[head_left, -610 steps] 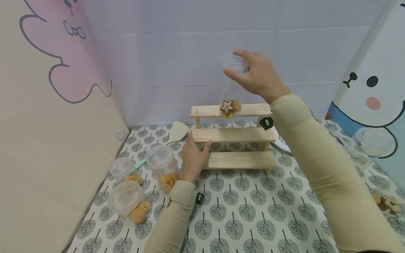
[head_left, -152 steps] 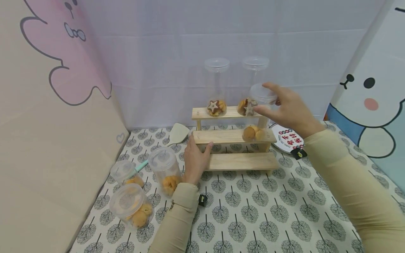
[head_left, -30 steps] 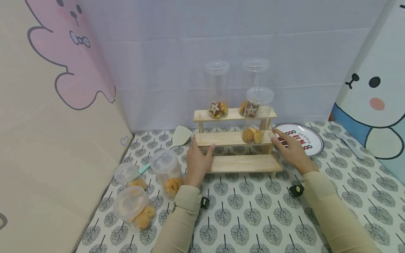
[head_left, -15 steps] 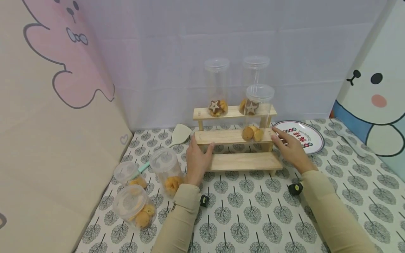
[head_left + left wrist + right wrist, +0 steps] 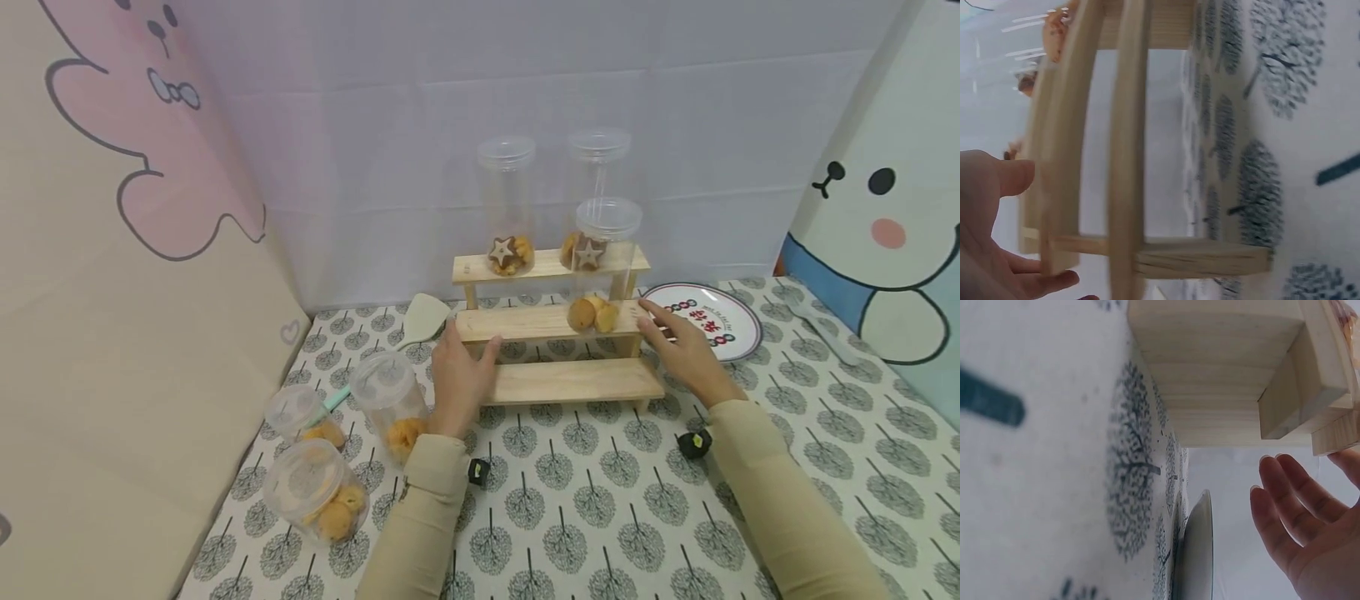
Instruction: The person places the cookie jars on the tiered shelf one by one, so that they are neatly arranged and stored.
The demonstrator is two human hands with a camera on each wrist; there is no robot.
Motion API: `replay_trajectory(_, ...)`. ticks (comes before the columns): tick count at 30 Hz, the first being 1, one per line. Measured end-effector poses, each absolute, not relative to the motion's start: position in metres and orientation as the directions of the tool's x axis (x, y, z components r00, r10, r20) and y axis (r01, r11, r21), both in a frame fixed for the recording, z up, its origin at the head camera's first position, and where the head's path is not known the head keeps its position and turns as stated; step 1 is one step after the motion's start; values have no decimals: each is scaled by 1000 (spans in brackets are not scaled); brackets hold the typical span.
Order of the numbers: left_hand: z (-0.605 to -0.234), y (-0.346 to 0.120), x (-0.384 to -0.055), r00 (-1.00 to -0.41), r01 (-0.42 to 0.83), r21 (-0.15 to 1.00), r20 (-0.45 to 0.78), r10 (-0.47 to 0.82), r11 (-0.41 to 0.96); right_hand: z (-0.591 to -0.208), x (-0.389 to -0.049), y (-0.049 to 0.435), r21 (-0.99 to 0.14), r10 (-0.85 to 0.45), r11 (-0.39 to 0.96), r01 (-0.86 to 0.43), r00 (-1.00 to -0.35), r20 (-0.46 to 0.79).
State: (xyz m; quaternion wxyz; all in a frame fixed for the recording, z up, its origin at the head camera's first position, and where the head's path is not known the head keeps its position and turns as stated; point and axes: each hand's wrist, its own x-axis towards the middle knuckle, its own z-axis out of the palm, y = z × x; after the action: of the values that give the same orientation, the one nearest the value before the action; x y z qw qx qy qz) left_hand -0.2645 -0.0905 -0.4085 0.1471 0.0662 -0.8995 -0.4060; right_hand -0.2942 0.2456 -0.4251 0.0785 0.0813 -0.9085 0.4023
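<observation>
Your hands frame the shelf's middle tier

In the head view, your left hand point(image 5: 461, 379) loosely holds the left end of a three-tier pale wooden shelf point(image 5: 517, 323) by the middle tier, thumb in front; your right hand point(image 5: 688, 350) touches its right end, fingers relaxed and nearly straight. A tall clear jar of round golden cookies point(image 5: 606, 271) stands near that end; two tall clear jars with brown star cookies point(image 5: 507, 204) stand on the top tier.

Your left wrist view adds your fingertips reaching past the plank's end. Your right wrist view shows three fingers off the wood.

For room, bare wood runs from the middle-tier jar to your left hand, and cloth-covered bench point(image 5: 562, 533) stretches toward you. Three clear lidded jars point(image 5: 318, 492) stand near the bench's left edge; a round white plate with red lettering point(image 5: 738, 325) lies just beside your right hand.
</observation>
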Motion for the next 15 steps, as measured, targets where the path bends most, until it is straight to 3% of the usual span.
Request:
replay_trajectory(8, -381, -89, -243, -935, 99, 664, 317, -159, 741, -425, -296, 241, -714, -108, 659, -236, -969, 220)
replay_trajectory(15, -354, -80, -208, -900, 323, 528, 427, 83, 785, -425, -295, 245, -706, -92, 670, -230, -969, 228)
